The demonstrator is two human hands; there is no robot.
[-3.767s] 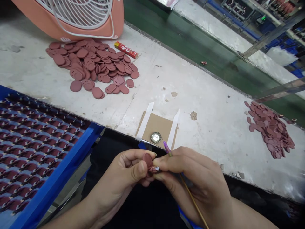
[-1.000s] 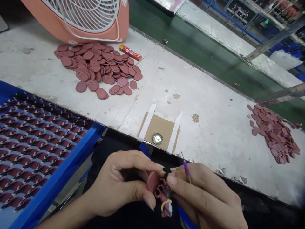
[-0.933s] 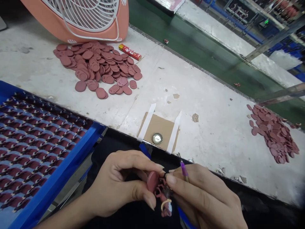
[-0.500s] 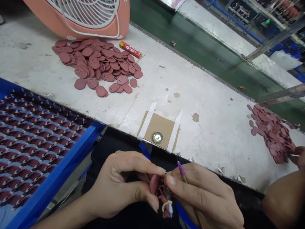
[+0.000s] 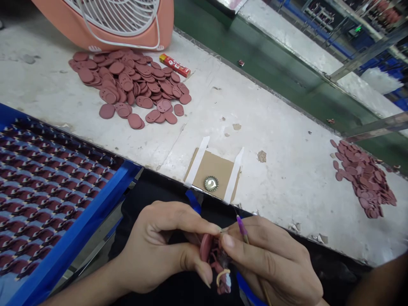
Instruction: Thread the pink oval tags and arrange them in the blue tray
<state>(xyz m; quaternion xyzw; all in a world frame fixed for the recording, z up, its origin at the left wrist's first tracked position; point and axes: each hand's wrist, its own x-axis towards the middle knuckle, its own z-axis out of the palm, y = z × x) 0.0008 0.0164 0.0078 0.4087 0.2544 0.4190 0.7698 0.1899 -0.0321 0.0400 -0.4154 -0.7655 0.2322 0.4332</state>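
A blue-framed tray [image 5: 105,195] sits at the near left of the bench [image 5: 274,123], filled with close, overlapping rows of small maroon pieces [image 5: 47,199] on a pale blue backing.

The person's left hand [image 5: 159,248] and right hand [image 5: 269,261] work together just below the bench edge, above a dark cloth [image 5: 165,221]. The left thumb and fingers [image 5: 188,221] pinch a maroon oval piece [image 5: 206,247] upright, with a small tangled ornament [image 5: 221,276] of maroon and cream parts hanging from it. The right hand's fingers [image 5: 242,250] close narrowly around a thin wooden stick [image 5: 251,259] with a purple tip [image 5: 242,225]. Those fingertips sit right against the ornament, and the two hands nearly touch.

Beyond the hands, a taped cardboard square [image 5: 213,170] lies on the bench with a crimped metal cap [image 5: 211,183] on it. Loose heaps of maroon oval discs lie to the far left [image 5: 127,85] and right [image 5: 363,182]. A red packet [image 5: 175,65] lies beside the left heap, below a peach-coloured fan [image 5: 108,21]. Another person's forearm [image 5: 382,284] enters at the lower right corner.
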